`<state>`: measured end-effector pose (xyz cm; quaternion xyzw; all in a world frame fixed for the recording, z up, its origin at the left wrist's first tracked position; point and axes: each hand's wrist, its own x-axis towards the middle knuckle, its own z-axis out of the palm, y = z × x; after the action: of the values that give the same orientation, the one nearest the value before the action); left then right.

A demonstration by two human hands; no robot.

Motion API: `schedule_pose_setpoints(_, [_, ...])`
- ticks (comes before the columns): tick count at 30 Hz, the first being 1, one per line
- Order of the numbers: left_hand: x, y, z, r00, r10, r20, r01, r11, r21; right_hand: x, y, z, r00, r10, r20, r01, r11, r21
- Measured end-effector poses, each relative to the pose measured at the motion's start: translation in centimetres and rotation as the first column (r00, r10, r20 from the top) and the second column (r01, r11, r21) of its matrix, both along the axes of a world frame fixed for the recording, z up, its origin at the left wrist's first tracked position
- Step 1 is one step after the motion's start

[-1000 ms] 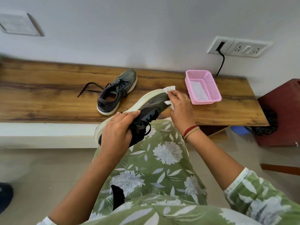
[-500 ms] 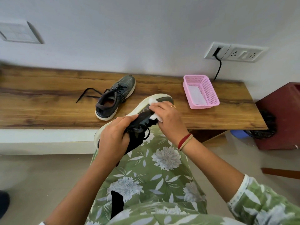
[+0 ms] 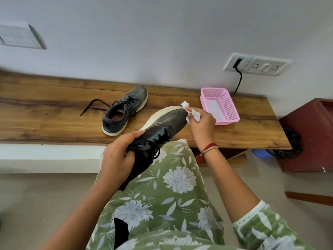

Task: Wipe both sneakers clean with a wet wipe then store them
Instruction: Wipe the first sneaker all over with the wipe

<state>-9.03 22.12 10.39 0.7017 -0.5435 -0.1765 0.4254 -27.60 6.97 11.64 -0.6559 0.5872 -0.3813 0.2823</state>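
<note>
Both arms reach forward over the lap, forearms bare. The left hand (image 3: 118,156) sits low and close to the body, with its back turned up. Its fingers are wrapped round the rear half of a sneaker (image 3: 162,127), gripping it tight. The right hand (image 3: 201,126) is further out and higher, up at the toe. Its fingers are bunched, pinching a white wipe (image 3: 195,114) against the toe, and the back of the hand faces up. Red and tan threads (image 3: 210,147) circle the right wrist. The right elbow swings out to the side, and a green floral sleeve (image 3: 266,224) ends near it.
</note>
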Motion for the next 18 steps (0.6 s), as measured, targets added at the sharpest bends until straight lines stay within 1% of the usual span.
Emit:
schedule_pose_setpoints(1, [0.1, 0.0, -0.1, 1.000, 0.005, -0.019, -0.004, 1.000, 0.008, 0.1, -0.2, -0.1, 0.999, -0.018, 0.042, 0.016, 0.998, 0.054])
schedule_pose_setpoints(3, [0.3, 0.0, -0.2, 0.999, 0.017, -0.047, -0.016, 1.000, 0.020, 0.4, -0.1, -0.2, 0.995, -0.011, 0.104, -0.006, 0.988, 0.154])
schedule_pose_setpoints(5, [0.3, -0.1, -0.1, 0.999, 0.028, -0.038, -0.027, 0.999, 0.030, 0.7, 0.3, -0.5, 0.995, 0.057, 0.082, -0.070, 0.984, 0.167])
schedule_pose_setpoints(7, [0.4, -0.1, -0.1, 0.999, 0.031, -0.025, -0.031, 0.999, 0.031, 0.9, 0.8, -0.9, 0.994, 0.096, 0.044, -0.100, 0.990, 0.095])
schedule_pose_setpoints(9, [0.5, -0.1, -0.1, 0.999, 0.020, -0.024, -0.020, 0.999, 0.032, 1.0, 1.2, -1.1, 0.995, 0.101, -0.009, -0.101, 0.995, -0.014])
schedule_pose_setpoints(11, [0.3, -0.2, 0.1, 1.000, -0.013, -0.013, 0.014, 0.999, 0.029, 1.5, 1.7, -1.1, 0.984, 0.140, -0.110, -0.154, 0.979, -0.137])
schedule_pose_setpoints(12, [0.1, -0.2, 0.1, 0.999, -0.033, -0.009, 0.033, 0.999, 0.028, 1.7, 1.9, -0.9, 0.969, 0.182, -0.169, -0.211, 0.962, -0.176])
schedule_pose_setpoints(14, [-0.4, -0.4, 0.2, 0.999, -0.046, -0.007, 0.046, 0.999, 0.024, 2.0, 2.2, -0.7, 0.922, 0.243, -0.300, -0.312, 0.927, -0.209])
schedule_pose_setpoints(15, [-0.6, -0.5, 0.2, 0.999, -0.036, 0.000, 0.036, 0.999, 0.019, 1.8, 2.1, -0.7, 0.914, 0.231, -0.334, -0.314, 0.924, -0.218])
schedule_pose_setpoints(16, [-0.8, -0.6, 0.3, 1.000, -0.027, 0.014, 0.027, 1.000, 0.009, 1.6, 1.9, -0.6, 0.926, 0.194, -0.325, -0.273, 0.936, -0.221])
schedule_pose_setpoints(18, [-0.9, -0.7, 0.4, 0.998, -0.036, 0.056, 0.037, 0.999, -0.016, 1.2, 1.4, -0.4, 0.974, 0.086, -0.211, -0.131, 0.969, -0.209])
